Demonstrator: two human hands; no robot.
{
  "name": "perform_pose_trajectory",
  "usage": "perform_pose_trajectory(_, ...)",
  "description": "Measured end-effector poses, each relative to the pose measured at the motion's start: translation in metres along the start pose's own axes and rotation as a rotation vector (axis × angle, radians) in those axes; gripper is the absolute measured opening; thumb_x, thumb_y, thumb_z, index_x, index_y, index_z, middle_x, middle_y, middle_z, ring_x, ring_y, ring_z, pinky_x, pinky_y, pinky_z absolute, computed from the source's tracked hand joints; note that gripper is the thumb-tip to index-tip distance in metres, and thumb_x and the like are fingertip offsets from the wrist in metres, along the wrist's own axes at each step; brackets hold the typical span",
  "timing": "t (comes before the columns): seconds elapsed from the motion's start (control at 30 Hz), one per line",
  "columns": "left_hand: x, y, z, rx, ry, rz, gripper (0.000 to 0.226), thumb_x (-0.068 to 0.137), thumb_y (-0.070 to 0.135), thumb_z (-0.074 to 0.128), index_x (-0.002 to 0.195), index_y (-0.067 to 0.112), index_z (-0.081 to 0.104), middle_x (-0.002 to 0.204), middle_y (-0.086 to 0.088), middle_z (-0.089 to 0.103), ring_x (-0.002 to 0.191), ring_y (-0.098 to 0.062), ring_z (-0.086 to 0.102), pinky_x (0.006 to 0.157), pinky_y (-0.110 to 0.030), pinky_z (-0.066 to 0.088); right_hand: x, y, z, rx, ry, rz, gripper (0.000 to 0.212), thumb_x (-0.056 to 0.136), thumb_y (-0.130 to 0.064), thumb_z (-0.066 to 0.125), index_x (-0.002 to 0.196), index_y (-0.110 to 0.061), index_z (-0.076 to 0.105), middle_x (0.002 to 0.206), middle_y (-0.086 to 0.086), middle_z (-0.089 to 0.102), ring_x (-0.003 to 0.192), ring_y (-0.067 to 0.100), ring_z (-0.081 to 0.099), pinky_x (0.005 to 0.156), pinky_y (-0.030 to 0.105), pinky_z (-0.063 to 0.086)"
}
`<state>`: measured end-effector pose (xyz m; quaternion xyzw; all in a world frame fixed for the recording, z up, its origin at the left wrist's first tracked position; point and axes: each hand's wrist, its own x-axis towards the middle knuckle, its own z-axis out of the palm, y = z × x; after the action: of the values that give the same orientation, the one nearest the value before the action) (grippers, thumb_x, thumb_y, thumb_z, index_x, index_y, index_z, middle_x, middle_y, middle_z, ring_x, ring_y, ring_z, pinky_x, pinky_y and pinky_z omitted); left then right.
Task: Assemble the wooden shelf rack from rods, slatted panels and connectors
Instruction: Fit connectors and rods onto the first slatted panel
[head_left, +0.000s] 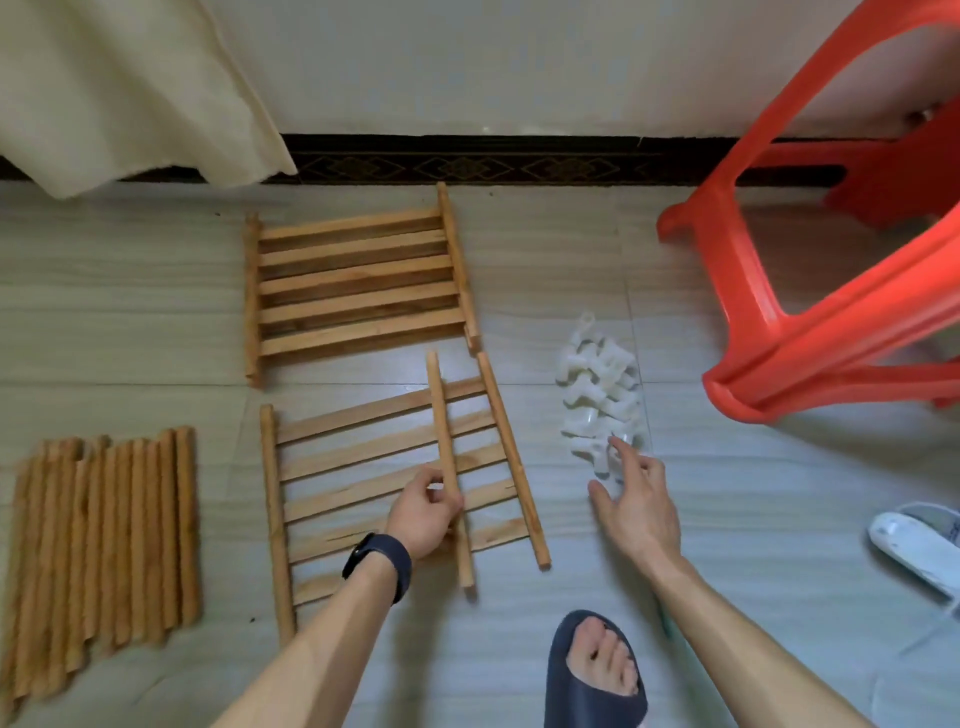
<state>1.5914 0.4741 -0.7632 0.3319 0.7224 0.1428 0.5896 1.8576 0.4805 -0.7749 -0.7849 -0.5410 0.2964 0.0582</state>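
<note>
My left hand (423, 512) pinches the slim round wooden rod (440, 415) below its middle; it looks light and stiff. My right hand (636, 499) hovers, fingers spread, at the small white plastic connectors (597, 395).

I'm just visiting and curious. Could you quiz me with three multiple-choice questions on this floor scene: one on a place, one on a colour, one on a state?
1. The rod pile lies where? A left of the slatted panels B between them C behind them.
2. The stool is: A blue B red C green.
3. The left hand: A is empty B grips a rod C waves.
Answers: 1A, it sits at the far left; 2B, plainly red plastic; 3B, fingers curl round the rod.
</note>
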Motion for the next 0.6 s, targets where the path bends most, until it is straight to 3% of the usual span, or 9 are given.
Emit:
perform_pose_trajectory(0.1, -0.005, 0.005, 0.009, -0.248, 0.062, -0.068, 0.021, 0.098, 0.010, 0.060, 0.118, 0.015, 0.056, 0.094, -0.008, 0.068, 0.089, -0.028, 0.070, 0.086, -0.052, 0.059, 0.014, -0.008, -0.005, -0.239, -0.047, -0.012, 0.055, 0.098, -0.044, 0.053, 0.149, -0.040, 0.031, 0.139, 0.006, 0.044, 0.111, 0.035, 0.059, 0.085, 0.042, 0.048)
perform_pose_trajectory(0.17, -0.010, 0.013, 0.004, -0.352, 0.099, -0.096, 0.021, 0.099, 0.008, 0.060, 0.119, 0.014, 0.055, 0.096, -0.008, 0.067, 0.082, -0.024, 0.069, 0.078, -0.046, 0.061, 0.019, -0.014, -0.005, -0.337, -0.077, -0.008, 0.049, 0.100, -0.042, 0.051, 0.145, -0.036, 0.033, 0.136, 0.008, 0.049, 0.111, 0.037, 0.060, 0.083, 0.041, 0.046)
perform_pose_trajectory(0.23, -0.015, 0.022, -0.005, -0.433, 0.115, -0.099, 0.024, 0.099, 0.008, 0.059, 0.121, 0.013, 0.054, 0.096, -0.011, 0.067, 0.080, -0.024, 0.069, 0.072, -0.041, 0.062, 0.019, -0.019, -0.005, -0.375, -0.095, -0.025, 0.042, 0.101, -0.039, 0.050, 0.139, -0.031, 0.035, 0.130, 0.008, 0.054, 0.109, 0.036, 0.060, 0.079, 0.040, 0.044)
perform_pose_trajectory(0.33, -0.026, 0.038, -0.022, -0.542, 0.133, -0.080, 0.024, 0.099, 0.006, 0.059, 0.121, 0.013, 0.052, 0.098, -0.013, 0.066, 0.079, -0.026, 0.069, 0.078, -0.046, 0.062, 0.012, -0.025, -0.011, -0.352, -0.092, -0.050, 0.036, 0.100, -0.038, 0.050, 0.133, -0.027, 0.040, 0.120, 0.008, 0.061, 0.105, 0.035, 0.061, 0.074, 0.038, 0.042)
perform_pose_trajectory(0.4, -0.039, 0.052, -0.035, -0.602, 0.133, -0.052, 0.019, 0.099, 0.006, 0.058, 0.116, 0.012, 0.053, 0.102, -0.015, 0.064, 0.082, -0.026, 0.069, 0.079, -0.044, 0.061, 0.004, -0.035, -0.023, -0.183, -0.112, -0.094, 0.035, 0.098, -0.036, 0.054, 0.131, -0.026, 0.047, 0.113, 0.004, 0.065, 0.102, 0.030, 0.062, 0.075, 0.035, 0.042)
perform_pose_trajectory(0.5, -0.068, 0.081, -0.065, -0.687, 0.122, 0.021, 0.026, 0.100, 0.008, 0.058, 0.124, 0.001, 0.053, 0.107, -0.017, 0.063, 0.092, -0.028, 0.069, 0.080, -0.038, 0.061, -0.011, -0.079, -0.061, 0.294, -0.234, -0.110, 0.033, 0.096, -0.034, 0.063, 0.126, -0.026, 0.054, 0.098, 0.000, 0.069, 0.087, 0.019, 0.068, 0.082, 0.034, 0.051)
perform_pose_trajectory(0.6, -0.109, 0.119, -0.101, -0.805, 0.107, 0.127, 0.029, 0.099, 0.011, 0.060, 0.125, -0.002, 0.054, 0.112, -0.017, 0.066, 0.096, -0.028, 0.071, 0.081, -0.035, 0.062, -0.033, -0.140, -0.114, 0.548, -0.297, -0.210, 0.028, 0.096, -0.034, 0.066, 0.121, -0.025, 0.055, 0.096, 0.001, 0.073, 0.078, 0.012, 0.067, 0.071, 0.028, 0.051)
